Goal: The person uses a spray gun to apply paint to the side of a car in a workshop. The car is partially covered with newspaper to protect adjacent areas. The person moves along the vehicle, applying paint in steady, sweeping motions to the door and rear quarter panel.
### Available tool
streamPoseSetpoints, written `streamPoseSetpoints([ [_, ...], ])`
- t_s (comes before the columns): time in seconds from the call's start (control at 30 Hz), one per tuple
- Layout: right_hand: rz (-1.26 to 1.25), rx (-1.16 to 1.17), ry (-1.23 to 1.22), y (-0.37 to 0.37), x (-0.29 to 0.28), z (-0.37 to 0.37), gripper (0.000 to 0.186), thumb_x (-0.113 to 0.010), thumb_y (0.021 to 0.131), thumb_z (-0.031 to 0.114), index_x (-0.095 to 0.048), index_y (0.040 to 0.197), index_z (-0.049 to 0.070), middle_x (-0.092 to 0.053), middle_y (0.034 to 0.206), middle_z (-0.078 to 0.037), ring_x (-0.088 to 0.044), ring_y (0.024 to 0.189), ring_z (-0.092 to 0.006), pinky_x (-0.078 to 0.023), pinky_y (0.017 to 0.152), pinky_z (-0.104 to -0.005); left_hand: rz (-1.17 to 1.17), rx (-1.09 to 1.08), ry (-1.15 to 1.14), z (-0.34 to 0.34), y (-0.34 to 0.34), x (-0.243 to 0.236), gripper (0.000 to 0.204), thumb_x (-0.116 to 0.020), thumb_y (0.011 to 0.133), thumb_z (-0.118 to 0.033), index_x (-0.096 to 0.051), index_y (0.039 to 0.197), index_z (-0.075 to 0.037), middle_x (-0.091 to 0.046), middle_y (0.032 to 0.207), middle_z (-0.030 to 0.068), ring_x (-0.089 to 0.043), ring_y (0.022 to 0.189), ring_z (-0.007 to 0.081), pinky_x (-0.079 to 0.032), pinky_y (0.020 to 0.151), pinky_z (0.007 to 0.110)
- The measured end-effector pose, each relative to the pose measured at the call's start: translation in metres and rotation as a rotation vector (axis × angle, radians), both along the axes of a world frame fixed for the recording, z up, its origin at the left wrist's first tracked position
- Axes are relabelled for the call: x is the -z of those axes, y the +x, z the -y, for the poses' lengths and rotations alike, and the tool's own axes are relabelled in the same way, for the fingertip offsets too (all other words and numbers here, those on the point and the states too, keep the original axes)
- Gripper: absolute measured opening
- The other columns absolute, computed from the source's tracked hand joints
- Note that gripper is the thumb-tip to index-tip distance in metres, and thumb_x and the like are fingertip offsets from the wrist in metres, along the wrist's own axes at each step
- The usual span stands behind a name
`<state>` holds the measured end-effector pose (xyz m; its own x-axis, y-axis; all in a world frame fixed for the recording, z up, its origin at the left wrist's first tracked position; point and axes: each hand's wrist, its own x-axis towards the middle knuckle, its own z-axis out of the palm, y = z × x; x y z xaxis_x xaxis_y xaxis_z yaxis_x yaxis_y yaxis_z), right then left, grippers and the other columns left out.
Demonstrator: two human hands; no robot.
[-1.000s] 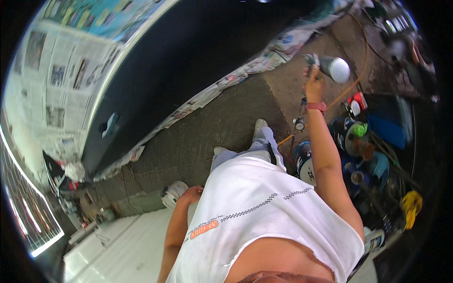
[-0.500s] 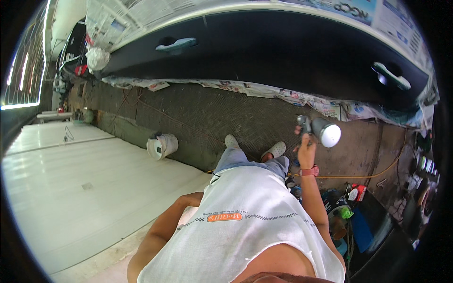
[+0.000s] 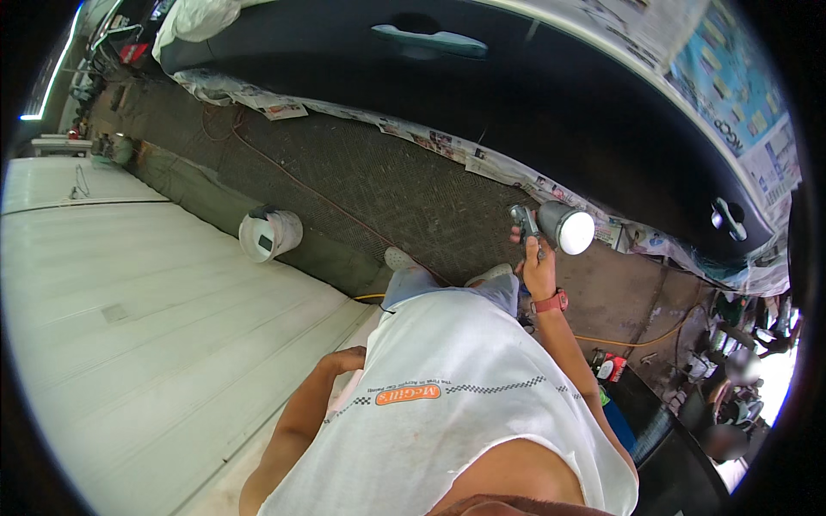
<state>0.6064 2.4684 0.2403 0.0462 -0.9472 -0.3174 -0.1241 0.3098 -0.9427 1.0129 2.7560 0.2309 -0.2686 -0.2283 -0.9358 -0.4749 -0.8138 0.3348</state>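
Observation:
My right hand (image 3: 539,265) is closed round the grip of a spray gun (image 3: 524,225). The gun carries a grey cup (image 3: 557,222) with a bright white round end, and it is held out in front of me, a little short of the car's lower edge. Facing me is a dark, matt car side (image 3: 551,112) with a pale bluish door handle (image 3: 430,41) and a second handle (image 3: 729,219) further right. My left hand (image 3: 348,358) rests by my left hip; its fingers are mostly hidden against my side.
Newspaper masking (image 3: 516,176) hangs along the car's lower edge. A white bucket (image 3: 271,235) stands on the floor by a long white panel (image 3: 146,327) on my left. A thin hose (image 3: 318,193) crosses the floor; a yellow hose (image 3: 637,344) and clutter lie right.
The view has turned, and the car side now runs more slantwise and looks closer. My right hand still holds the spray gun, slightly further left in view. My left hand stays at my hip.

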Motion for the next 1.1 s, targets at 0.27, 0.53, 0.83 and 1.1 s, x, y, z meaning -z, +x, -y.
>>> streamPoseSetpoints([
  [0.27,-0.156,0.172,-0.004,0.119,0.003,0.020,0.050,-0.039,0.110,0.039,-0.068,0.110,-0.002,-0.074,0.099,-0.009,-0.068,0.078,-0.0129,-0.048,0.047,-0.0262,-0.193,0.527,-0.008,0.034,0.172,0.054,0.059,-0.076,0.078,-0.039,-0.071,0.121,0.000,-0.072,0.119,0.0162,-0.064,0.112,0.0252,-0.048,0.099,0.038],
  [0.53,-0.249,0.282,-0.084,0.221,-0.011,0.044,0.052,-0.040,0.109,0.041,-0.070,0.107,-0.001,-0.074,0.101,-0.009,-0.069,0.083,-0.0133,-0.049,0.048,-0.0261,0.288,-0.775,-0.335,0.109,0.295,0.117,0.039,-0.074,0.092,-0.019,-0.063,0.124,0.000,-0.070,0.110,0.0075,-0.065,0.102,0.0189,-0.049,0.095,0.030],
  [0.83,-0.190,0.256,-0.181,0.306,0.057,0.102,0.039,-0.046,0.109,0.031,-0.064,0.124,0.000,-0.073,0.099,-0.008,-0.065,0.074,-0.0094,-0.047,0.048,-0.0247,0.335,-0.663,-0.612,0.155,0.339,0.137,0.033,-0.070,0.098,-0.019,-0.062,0.123,0.000,-0.069,0.104,0.0069,-0.064,0.096,0.0145,-0.052,0.087,0.030],
  [1.1,-0.228,0.152,-0.154,0.396,0.103,0.133,0.048,-0.059,0.101,0.031,-0.057,0.143,0.008,-0.068,0.127,-0.018,-0.060,0.125,-0.0356,-0.042,0.108,-0.0420,0.341,-0.295,-0.275,0.116,0.426,0.122,0.046,-0.053,0.106,-0.039,-0.064,0.122,0.002,-0.070,0.102,0.0100,-0.063,0.092,0.0168,-0.050,0.083,0.030],
])
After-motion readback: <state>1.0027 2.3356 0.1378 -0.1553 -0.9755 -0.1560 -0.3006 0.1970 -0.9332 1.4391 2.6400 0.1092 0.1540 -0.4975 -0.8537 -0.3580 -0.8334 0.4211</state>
